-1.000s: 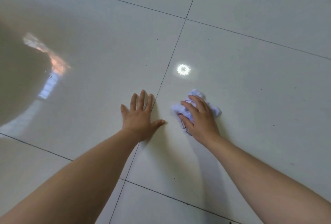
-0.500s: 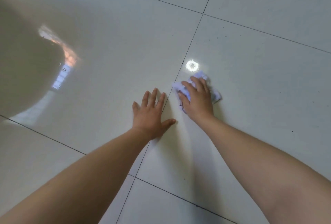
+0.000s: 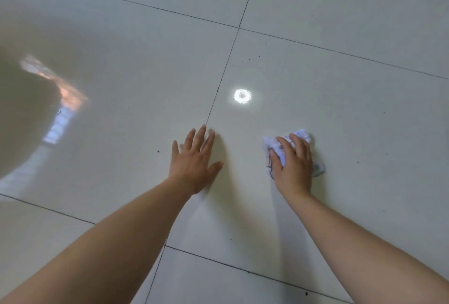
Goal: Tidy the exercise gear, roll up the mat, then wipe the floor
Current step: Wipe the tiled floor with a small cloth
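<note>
Glare from a window streaked the glossy pale tiled floor (image 3: 126,119), well left of the left hand (image 3: 194,160), which lay flat on a tile, fingers straight and slightly spread, thumb out. A round white light spot (image 3: 242,96) shone beyond the fingertips of both hands. The right hand (image 3: 294,165) pressed a crumpled white cloth (image 3: 302,134) to the floor, fingers loosely spread over it, cloth showing past the fingertips.
</note>
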The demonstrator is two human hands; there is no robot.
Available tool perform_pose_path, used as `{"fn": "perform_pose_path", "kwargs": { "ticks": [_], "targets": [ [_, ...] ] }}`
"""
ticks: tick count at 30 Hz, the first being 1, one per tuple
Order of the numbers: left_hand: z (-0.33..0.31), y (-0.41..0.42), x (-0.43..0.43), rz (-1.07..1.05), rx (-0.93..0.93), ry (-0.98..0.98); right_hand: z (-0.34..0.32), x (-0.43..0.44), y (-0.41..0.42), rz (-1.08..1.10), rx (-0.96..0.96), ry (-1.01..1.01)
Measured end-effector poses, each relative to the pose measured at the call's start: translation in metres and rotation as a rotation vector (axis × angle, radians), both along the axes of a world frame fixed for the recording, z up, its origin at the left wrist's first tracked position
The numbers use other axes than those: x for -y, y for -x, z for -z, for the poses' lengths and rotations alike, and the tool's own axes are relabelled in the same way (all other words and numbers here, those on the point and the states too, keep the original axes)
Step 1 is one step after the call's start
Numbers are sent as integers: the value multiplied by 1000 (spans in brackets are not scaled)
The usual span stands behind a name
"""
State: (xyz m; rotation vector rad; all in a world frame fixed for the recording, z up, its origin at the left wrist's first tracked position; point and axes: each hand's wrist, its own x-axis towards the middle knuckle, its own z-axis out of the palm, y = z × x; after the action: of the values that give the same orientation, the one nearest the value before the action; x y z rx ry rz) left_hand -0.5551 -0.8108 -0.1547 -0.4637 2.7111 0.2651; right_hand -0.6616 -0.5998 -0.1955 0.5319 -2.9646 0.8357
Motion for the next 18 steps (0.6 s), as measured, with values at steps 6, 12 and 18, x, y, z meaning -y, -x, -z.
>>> {"fn": "perform_pose_path", "kwargs": {
  "ticks": [6, 12, 18],
  "targets": [
    [-7, 18, -46, 96, 27, -39, -1, -28, -25, -212, 9, -59],
    [-16, 55, -74, 149, 49, 18, 1, -57, 14, -155, -2, -46],
    [-35, 97, -92, 126, 90, 52, 7, -56, 45, -171, -28, 39]
  ]
}}
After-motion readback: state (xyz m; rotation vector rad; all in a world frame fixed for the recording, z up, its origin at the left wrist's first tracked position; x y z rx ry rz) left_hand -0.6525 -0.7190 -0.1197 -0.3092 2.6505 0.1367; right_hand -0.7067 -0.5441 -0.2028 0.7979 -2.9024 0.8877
